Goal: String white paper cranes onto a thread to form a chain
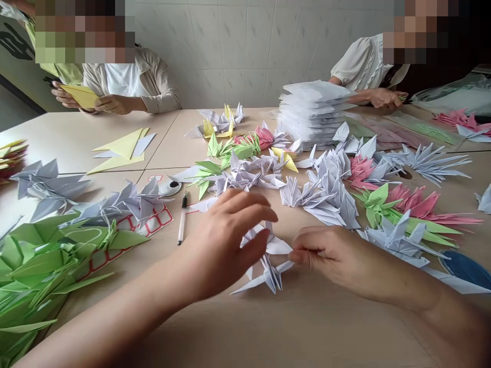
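Several folded white paper cranes point(271, 273) lie on the table between my hands. Over them arches my left hand point(230, 243), its fingers bent and apart with the thumb lowered beside a crane. Part of the cranes is hidden behind this hand. My right hand point(326, 254) pinches thumb and forefinger together at the pointed tip of a white paper crane point(279, 247); the rest of its fingers are curled in. Whether a thread is also in that pinch is too small to tell.
Bunched green cranes point(46, 260) lie at left, beside a pen point(182, 220). White bunches point(330, 179), pink cranes point(416, 199) and a stack of translucent bags point(312, 117) stand beyond. One person across holds yellow paper point(82, 96); another person's hand point(385, 98) is at right.
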`<action>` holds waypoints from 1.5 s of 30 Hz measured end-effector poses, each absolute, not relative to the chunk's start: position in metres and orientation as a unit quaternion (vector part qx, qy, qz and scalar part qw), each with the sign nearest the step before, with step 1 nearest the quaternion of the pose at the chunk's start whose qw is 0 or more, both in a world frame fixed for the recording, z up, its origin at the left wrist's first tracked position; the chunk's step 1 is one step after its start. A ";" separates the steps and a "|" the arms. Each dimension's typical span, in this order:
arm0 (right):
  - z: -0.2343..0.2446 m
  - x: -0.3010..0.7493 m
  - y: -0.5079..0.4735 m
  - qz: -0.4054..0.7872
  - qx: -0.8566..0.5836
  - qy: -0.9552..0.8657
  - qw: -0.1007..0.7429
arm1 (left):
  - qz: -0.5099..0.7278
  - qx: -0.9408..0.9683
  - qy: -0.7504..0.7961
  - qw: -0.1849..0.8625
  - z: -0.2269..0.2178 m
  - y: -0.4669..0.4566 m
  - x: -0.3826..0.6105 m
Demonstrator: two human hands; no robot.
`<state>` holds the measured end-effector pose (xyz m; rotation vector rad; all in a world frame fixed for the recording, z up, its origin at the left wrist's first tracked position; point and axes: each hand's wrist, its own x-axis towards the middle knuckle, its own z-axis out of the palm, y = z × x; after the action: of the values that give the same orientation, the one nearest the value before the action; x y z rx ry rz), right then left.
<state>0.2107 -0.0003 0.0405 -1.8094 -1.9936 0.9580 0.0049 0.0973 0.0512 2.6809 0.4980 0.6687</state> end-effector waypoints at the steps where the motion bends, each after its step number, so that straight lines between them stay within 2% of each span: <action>1: 0.038 0.213 0.002 0.339 -0.634 -0.681 0.138 | 0.212 0.946 0.163 0.184 0.056 0.092 0.005; 3: 0.033 0.217 0.005 0.365 -0.638 -0.664 0.140 | 0.136 0.960 0.129 0.207 0.059 0.080 0.006; 5: 0.027 0.220 0.008 0.390 -0.632 -0.653 0.150 | 0.066 0.974 0.106 0.187 0.055 0.067 0.008; 9: 0.014 0.220 0.014 0.406 -0.632 -0.642 0.154 | 0.014 0.989 0.099 0.104 0.040 0.048 0.008; 12: 0.010 0.217 0.016 0.432 -0.624 -0.630 0.163 | 0.000 0.986 0.125 0.112 0.032 0.041 -0.001; 18: 0.004 0.215 0.016 0.446 -0.609 -0.622 0.208 | 0.037 0.983 0.126 0.127 0.026 0.029 -0.022; 25: -0.009 0.211 0.014 0.502 -0.586 -0.554 0.313 | 0.069 0.989 0.091 0.097 0.025 0.014 -0.035; 32: -0.009 0.202 0.009 0.502 -0.576 -0.585 0.271 | 0.072 0.986 0.089 0.122 0.022 0.016 -0.047; 38: -0.012 0.193 0.010 0.447 -0.609 -0.609 0.244 | 0.141 0.957 0.088 0.237 0.006 0.026 -0.055; 45: -0.012 0.202 0.020 0.442 -0.615 -0.597 0.266 | 0.244 0.900 0.110 0.343 -0.001 0.035 -0.062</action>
<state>0.2023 0.0199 -0.0120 -1.6600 -1.6109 1.1932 -0.0623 0.0352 -0.0012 2.3396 0.2846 0.6345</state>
